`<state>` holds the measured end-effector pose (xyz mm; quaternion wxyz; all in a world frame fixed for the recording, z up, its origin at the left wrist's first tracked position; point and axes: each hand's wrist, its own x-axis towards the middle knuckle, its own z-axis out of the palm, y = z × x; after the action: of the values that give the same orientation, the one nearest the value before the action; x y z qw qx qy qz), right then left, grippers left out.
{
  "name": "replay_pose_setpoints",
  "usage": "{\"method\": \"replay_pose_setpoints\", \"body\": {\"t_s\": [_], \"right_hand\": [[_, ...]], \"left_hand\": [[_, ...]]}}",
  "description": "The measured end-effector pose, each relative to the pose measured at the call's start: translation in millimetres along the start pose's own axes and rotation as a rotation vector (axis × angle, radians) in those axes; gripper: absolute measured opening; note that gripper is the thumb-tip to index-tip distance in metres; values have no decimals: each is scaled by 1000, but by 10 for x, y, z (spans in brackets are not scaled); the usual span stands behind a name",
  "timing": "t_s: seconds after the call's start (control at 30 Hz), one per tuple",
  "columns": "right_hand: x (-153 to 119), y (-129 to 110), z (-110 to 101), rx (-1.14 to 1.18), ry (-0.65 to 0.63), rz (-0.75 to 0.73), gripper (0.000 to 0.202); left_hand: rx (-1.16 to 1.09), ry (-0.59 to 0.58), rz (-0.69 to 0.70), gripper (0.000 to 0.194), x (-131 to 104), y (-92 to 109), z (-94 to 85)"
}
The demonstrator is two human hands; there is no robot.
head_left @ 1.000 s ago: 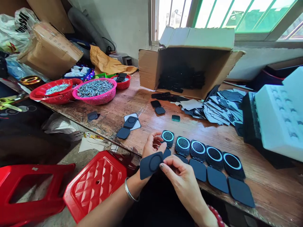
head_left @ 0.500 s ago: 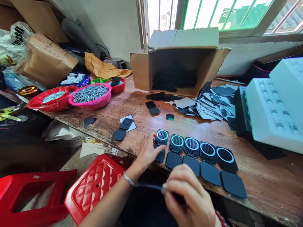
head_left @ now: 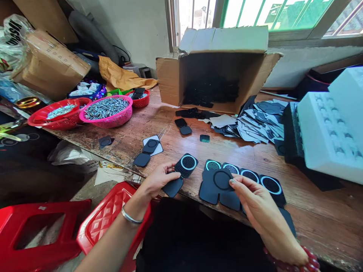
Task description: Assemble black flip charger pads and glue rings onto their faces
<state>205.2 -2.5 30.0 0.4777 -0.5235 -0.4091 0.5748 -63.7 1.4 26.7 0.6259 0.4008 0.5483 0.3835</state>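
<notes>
Black sheet (head_left: 210, 181) pinched in the right hand (head_left: 256, 200), over 4 ringed pieces (head_left: 271, 185); ringed stack (head_left: 187, 163) is left of the sheet, near the tabletop (head_left: 154, 121) edge, pinched by the left hand (head_left: 157, 180).

Looked forward and down in the head view, worn at head height just behind the near edge of the wooden table (head_left: 312, 211). Hung close over the left hand (head_left: 160, 179) and the right hand (head_left: 252, 194), both low in the frame. Faced across it toward the open carton (head_left: 168, 81), farther off, and the window (head_left: 255, 13) at the top. Reached wide, from a red stool (head_left: 106, 211) at lower left to a white foam block (head_left: 326, 128) at the right edge.
</notes>
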Motion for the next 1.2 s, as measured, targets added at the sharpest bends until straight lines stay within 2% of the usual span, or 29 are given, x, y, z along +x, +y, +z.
{"method": "replay_pose_setpoints", "body": {"t_s": [0.07,0.13,0.33,0.47,0.7,1.2], "right_hand": [[6,-46,40,0,-31,81,36],[1,-85,93,-1,-78,159,38],[-42,-85,156,36,-252,266,39],[-48,-25,115,40,-265,336,35],[-37,29,108,-38,-257,359,38],[-90,-60,185,-64,-164,368,47]], "left_hand": [[-167,-159,-87,49,-137,27,29],[-218,-267,-152,48,-234,35,92],[-191,-413,-194,43,-293,0,251],[-161,-441,-185,44,-289,-26,268],[-185,-455,-203,41,-291,-71,266],[-176,-483,-223,43,-268,-71,280]]}}
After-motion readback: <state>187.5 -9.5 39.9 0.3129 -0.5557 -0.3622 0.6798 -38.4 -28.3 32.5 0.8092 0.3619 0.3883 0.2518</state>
